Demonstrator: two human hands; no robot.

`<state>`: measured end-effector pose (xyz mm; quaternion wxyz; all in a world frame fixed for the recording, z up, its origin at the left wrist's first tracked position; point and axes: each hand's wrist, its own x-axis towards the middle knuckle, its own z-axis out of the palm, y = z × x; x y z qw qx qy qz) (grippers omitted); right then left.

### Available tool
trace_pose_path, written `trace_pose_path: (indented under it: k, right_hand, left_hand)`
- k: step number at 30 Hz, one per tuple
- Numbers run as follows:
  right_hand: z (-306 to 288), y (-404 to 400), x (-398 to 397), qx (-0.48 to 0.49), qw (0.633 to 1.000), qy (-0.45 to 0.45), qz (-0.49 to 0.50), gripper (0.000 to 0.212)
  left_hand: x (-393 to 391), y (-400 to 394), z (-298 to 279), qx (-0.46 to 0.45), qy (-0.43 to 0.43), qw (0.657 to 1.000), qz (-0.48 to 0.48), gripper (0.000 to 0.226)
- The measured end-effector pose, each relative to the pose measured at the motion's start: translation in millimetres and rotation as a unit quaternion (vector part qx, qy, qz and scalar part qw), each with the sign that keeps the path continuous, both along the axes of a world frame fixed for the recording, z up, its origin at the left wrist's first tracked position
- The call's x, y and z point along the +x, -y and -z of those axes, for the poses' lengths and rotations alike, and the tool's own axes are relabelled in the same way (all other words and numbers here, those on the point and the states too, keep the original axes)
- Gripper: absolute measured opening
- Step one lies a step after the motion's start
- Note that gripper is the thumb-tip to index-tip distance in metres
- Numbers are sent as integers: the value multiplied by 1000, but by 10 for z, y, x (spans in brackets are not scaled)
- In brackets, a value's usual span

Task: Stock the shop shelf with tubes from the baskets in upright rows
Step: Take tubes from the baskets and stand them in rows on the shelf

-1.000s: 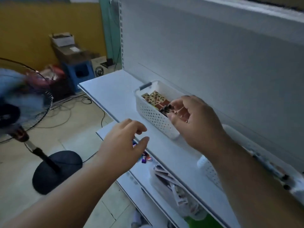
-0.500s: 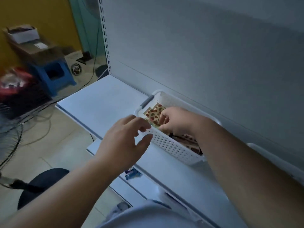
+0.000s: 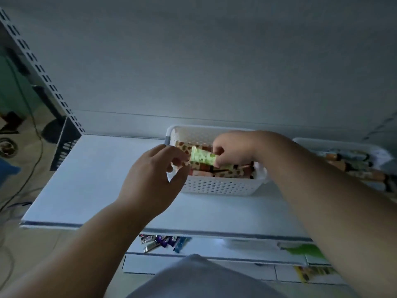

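A white perforated basket [image 3: 217, 187] stands on the white shelf [image 3: 90, 186], filled with lying tubes printed with red fruit. My right hand [image 3: 233, 150] reaches over the basket and pinches one green-and-red patterned tube [image 3: 203, 158], lifted level just above the others. My left hand [image 3: 153, 179] hovers at the basket's left end with curled fingers touching the tube's left end; whether it grips is unclear. A second white basket [image 3: 343, 145] with darker tubes sits at the right, partly hidden by my right forearm.
The shelf's grey back panel [image 3: 193, 61] rises behind the baskets. A slotted upright [image 3: 40, 69] marks the shelf's left end. Lower shelves hold small purple and blue packets [image 3: 165, 241] and green packaging [image 3: 305, 250]. Cables lie on the floor at left.
The view has swung right and down onto the shelf. My right hand, which was digging in the basket, now has one tube lifted out. My left hand has moved up to the tube.
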<state>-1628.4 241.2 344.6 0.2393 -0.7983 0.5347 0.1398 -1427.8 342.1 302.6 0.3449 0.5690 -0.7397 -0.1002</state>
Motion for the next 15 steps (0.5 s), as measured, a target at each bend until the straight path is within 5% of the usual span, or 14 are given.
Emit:
trace_pose_path:
  k: [3,8,12,15]
  right_hand:
    - [-101,-187,-202,-38,969,206,129,20]
    - [-60,-603,-266,-55,834,484,261,25]
    - [-43,-871,-299,-66,787,545,280,13]
    - [-26,-944,-329,-103,765,568,285,6]
  left_hand:
    - [-31,165,-31,-8,5,1000,27,12]
    - [-153,479,-71,-18,43,997,56,11]
    - [-283,757,-52,40,176,981,77,21]
    - [-332,960,3,109,388,911,84,29]
